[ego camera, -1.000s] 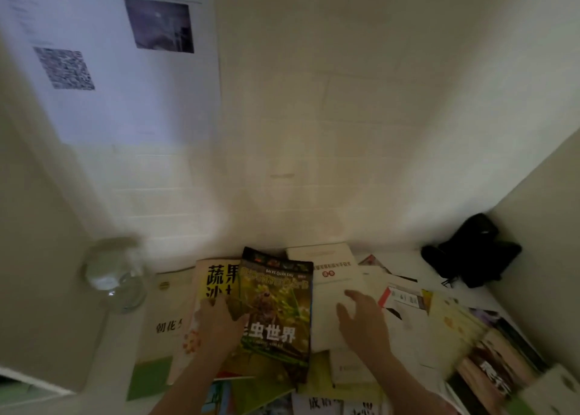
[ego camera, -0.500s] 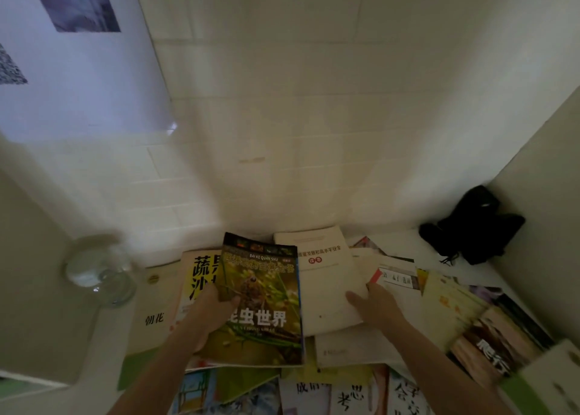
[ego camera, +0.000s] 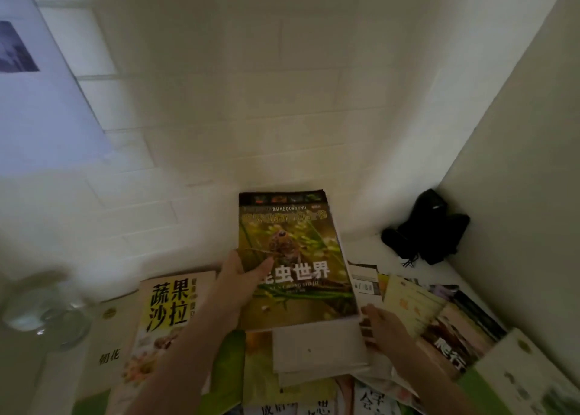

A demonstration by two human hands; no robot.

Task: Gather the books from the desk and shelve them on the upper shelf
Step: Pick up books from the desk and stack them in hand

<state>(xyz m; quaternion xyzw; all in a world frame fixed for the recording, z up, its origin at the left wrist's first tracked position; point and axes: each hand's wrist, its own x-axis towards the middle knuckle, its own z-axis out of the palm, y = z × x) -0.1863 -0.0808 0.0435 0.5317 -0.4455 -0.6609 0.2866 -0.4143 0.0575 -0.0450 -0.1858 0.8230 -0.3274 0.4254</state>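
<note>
Gripping the insect book (ego camera: 295, 257) one-sided, your left hand (ego camera: 241, 279) risks dropping it; your right hand (ego camera: 381, 323) pinches the paperbacks beneath (ego camera: 317, 348).

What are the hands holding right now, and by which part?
The left hand grips the insect book at its left edge, thumb on the cover. The right hand is at the book's lower right corner; whether it grips cannot be told.

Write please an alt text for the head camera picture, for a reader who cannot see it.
A left hand holds an insect book by its left edge while the right hand grips papers beneath it, above a desk strewn with books. A glass jar stands left, a black pouch in the right corner.
</note>
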